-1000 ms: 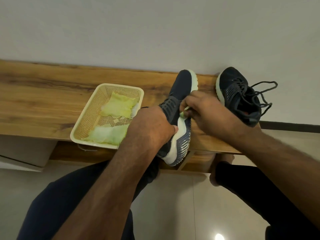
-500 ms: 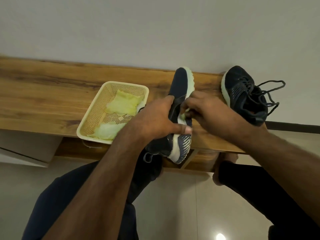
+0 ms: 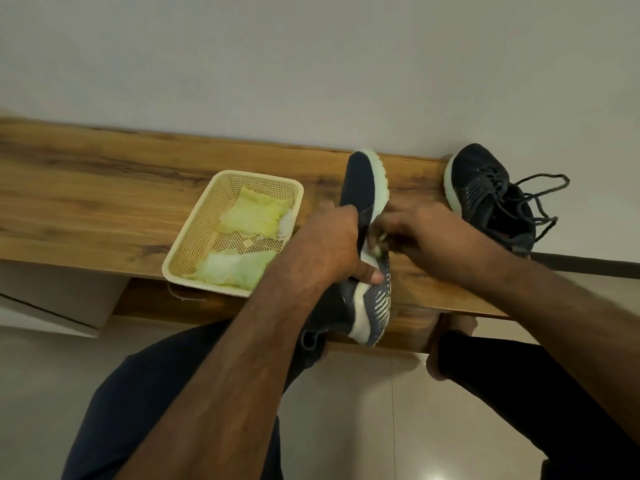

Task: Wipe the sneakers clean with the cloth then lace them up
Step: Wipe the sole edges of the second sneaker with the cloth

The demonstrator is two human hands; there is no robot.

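A dark blue sneaker (image 3: 362, 188) with a pale sole lies tipped on its side on the wooden bench (image 3: 104, 202), heel hanging over the front edge. My left hand (image 3: 332, 244) grips its upper, thumb on the sole. My right hand (image 3: 426, 233) pinches a small pale green cloth (image 3: 377, 245) against the sole's edge; most of the cloth is hidden by the fingers. A second dark blue sneaker (image 3: 485, 199) with loose laces rests on the bench at the right.
A cream plastic basket (image 3: 194, 237) with pale green cloths (image 3: 252, 213) stands on the bench left of the held sneaker. A white wall rises behind the bench. My knees in dark trousers are below, over a pale tiled floor.
My left hand has slid up the sneaker's upper and the heel has dropped further over the bench edge. My right hand has shifted a little along the sole with the cloth.
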